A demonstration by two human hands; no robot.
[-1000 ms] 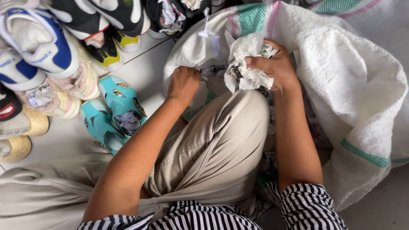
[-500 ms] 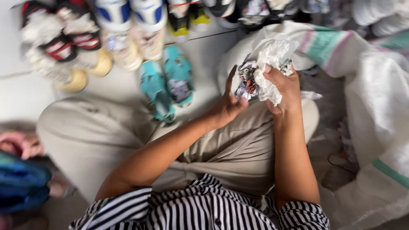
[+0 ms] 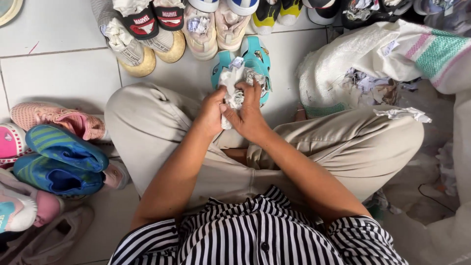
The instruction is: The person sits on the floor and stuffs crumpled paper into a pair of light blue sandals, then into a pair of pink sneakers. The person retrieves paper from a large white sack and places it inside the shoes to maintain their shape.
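Hands squeeze paper: left hand (image 3: 212,112) and right hand (image 3: 250,114) close fingers around crumpled paper (image 3: 234,84), above teal sandals (image 3: 255,59). Stuffing likely needs a firmer, tighter ball.

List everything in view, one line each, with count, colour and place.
crumpled paper wad: one, white-grey, held between both hands above the lap.
teal sandals: a pair, teal, on the tiles just beyond the hands.
sack: one, white with a green and pink stripe, upper right, paper scraps inside.
row of shoes: several, mixed colours, some stuffed with paper, along the top.
blue shoes: two, blue with green stripes, left.
pink shoe: one, left.
left hand: grips the wad.
right hand: grips the wad.
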